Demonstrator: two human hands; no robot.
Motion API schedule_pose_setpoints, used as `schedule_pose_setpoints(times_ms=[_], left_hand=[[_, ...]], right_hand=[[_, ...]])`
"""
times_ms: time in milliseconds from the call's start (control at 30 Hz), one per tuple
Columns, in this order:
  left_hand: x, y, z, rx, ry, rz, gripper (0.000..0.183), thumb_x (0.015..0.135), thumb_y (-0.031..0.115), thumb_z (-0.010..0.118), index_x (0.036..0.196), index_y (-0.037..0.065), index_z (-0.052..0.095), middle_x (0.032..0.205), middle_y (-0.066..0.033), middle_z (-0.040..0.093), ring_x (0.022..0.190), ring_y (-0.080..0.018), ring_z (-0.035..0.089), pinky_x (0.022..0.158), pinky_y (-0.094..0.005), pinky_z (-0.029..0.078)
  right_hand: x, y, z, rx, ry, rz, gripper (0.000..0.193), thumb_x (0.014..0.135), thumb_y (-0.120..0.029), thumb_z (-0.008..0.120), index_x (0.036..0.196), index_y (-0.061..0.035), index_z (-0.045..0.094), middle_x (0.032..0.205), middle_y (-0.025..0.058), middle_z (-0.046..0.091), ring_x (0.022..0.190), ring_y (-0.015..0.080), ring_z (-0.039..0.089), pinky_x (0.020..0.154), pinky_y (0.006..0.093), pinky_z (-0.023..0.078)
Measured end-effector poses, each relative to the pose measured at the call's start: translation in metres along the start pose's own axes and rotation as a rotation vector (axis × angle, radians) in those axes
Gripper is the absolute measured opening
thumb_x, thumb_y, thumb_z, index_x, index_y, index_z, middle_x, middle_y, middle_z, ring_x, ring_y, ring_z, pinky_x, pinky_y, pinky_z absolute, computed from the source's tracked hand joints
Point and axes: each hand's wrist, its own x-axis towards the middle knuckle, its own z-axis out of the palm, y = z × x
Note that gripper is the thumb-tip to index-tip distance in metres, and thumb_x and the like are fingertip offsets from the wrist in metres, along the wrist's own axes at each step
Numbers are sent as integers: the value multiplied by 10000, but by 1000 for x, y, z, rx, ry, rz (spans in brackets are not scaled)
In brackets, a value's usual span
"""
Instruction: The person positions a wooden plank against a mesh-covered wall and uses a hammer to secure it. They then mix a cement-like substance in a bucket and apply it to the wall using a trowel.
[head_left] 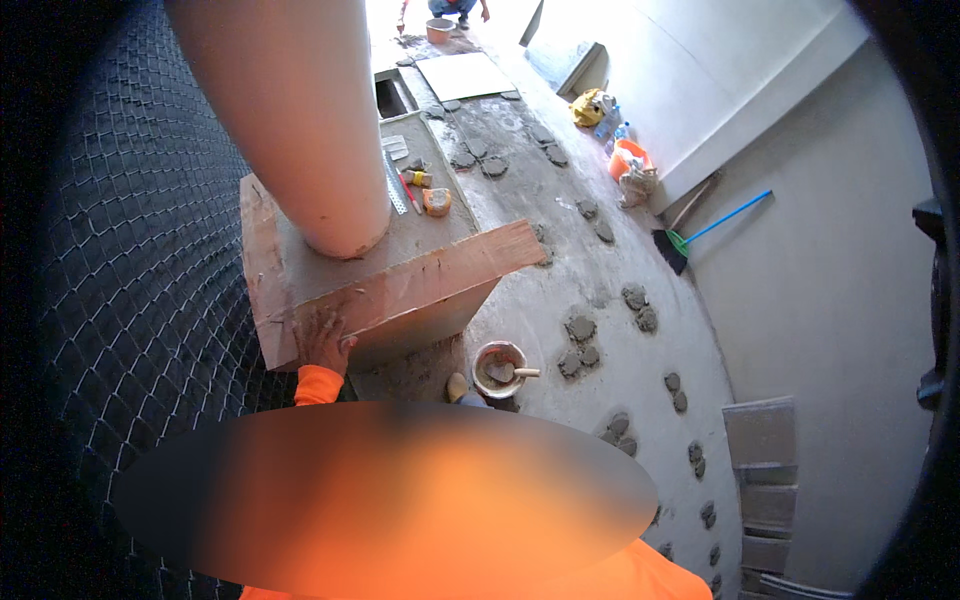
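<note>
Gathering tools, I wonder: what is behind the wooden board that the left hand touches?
Behind the wooden board, a round column stands; right of it lie things including a tape measure and a thin red tool. The column hides whatever is directly behind it.

Unfinished room, glaring light at twelve o'clock.
From my remote seat I see a grey floor [540,295] spotted with darker pats, wire mesh [150,230] at nine, a smooth pale column [290,100] at eleven, a bright white wall [720,60] at one, and a shadowed grey wall [830,270] at three.
</note>
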Motion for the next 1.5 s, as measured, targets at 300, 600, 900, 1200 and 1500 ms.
schedule_pose_setpoints(times_ms=[300, 600, 900, 1200, 1500], left_hand=[[-11, 43, -11, 86, -16, -121, 615, 882, 403, 681, 1442, 224, 500, 1587, -61, 346, 1492, -330, 235, 1166, -690, 69], [-3, 44, -7, -213, -43, -225, 551, 926, 403, 610, 1400, 130, 542, 1544, -129, 403, 1458, -350, 286, 1214, -494, 168], [-133, 212, 115, -275, 123, -665, 637, 908, 466, 629, 1493, 314, 427, 1638, -92, 210, 1528, -314, 97, 1166, -690, 49], [-510, 295, 311, -986, -427, -1459, 662, 956, 517, 498, 1513, 179, 381, 1536, -70, 344, 1405, -289, 285, 1164, -457, 256], [-574, 376, 363, -1389, -186, -1667, 599, 933, 402, 623, 1440, 116, 483, 1357, -106, 525, 1219, -258, 477, 1051, -433, 397]], right_hand=[[-25, 21, 15, 193, -284, -81, 569, 982, -540, 473, 1031, -18, 695, 981, 212, 694, 923, 360, 676, 798, 477, 520], [59, -50, -77, -4, -421, -346, 537, 992, -508, 485, 1043, -14, 688, 966, 186, 694, 912, 319, 676, 783, 455, 517], [207, -127, -205, -459, -396, -519, 505, 1002, -477, 497, 1056, -10, 682, 951, 159, 693, 901, 278, 675, 767, 433, 513], [254, -168, -281, -639, -361, -531, 430, 996, -439, 547, 1030, -25, 657, 857, 124, 663, 802, 253, 639, 695, 426, 489], [156, -159, -257, -466, -462, -411, 311, 926, -349, 711, 841, -84, 572, 564, 50, 494, 469, 234, 479, 459, 444, 369]])
